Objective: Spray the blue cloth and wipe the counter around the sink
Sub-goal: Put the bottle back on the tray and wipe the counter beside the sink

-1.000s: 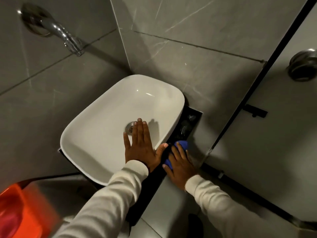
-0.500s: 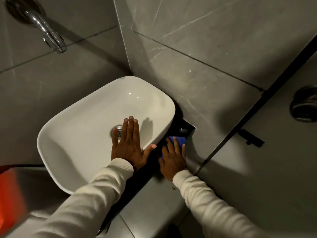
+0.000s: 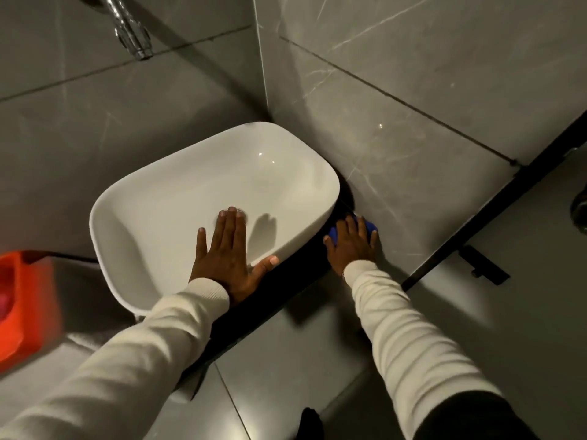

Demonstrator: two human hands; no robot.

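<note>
A white basin sink sits on a narrow black counter in a tiled corner. My left hand lies flat and spread inside the basin's near wall, fingertips over the drain. My right hand presses the blue cloth onto the counter's far right end, against the wall; only small blue edges show around the fingers. No spray bottle is in view.
A chrome tap spout juts from the wall above the basin. An orange container stands at the left edge. A black-framed partition with a bracket runs along the right. Grey floor tiles lie below.
My right hand has slid the blue cloth further along the counter toward the wall corner. The left hand stays flat in the basin. The view has tilted and shifted.
</note>
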